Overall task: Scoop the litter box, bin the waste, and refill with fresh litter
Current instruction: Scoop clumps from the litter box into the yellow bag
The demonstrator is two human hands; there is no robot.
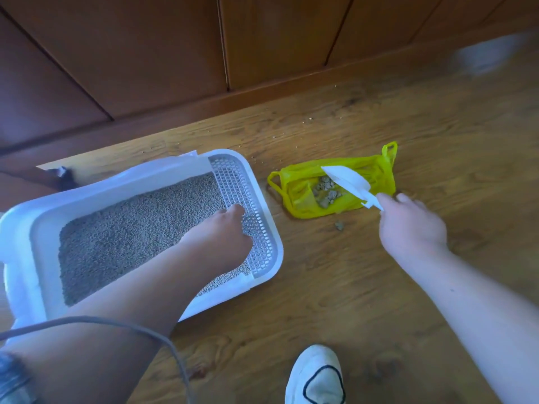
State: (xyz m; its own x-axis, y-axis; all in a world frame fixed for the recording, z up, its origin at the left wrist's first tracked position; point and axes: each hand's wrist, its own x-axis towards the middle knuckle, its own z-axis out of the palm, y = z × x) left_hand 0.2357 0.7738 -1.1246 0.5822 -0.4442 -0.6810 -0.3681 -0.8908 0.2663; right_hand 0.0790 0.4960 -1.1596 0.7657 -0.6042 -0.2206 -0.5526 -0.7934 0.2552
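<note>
— Where's the scoop?

— The white scoop (348, 182) is right of centre, its blade over the open yellow bag (376, 173) on the wood floor (320, 272); grey clumps (326, 189) lie in the bag just beside the blade. The right hand (408, 225) grasps the handle, fingers clenched round its lower end.

— And the litter box?

— The white litter box (17, 228) sits at the left, holding grey litter (131, 223). The left hand (221, 237) rests on its grated right edge — fingers curled under, whether gripping I cannot tell. One stray clump (339, 225) lies on the floor between bag and hand; a white shoe (315, 377) shows at the bottom.
</note>
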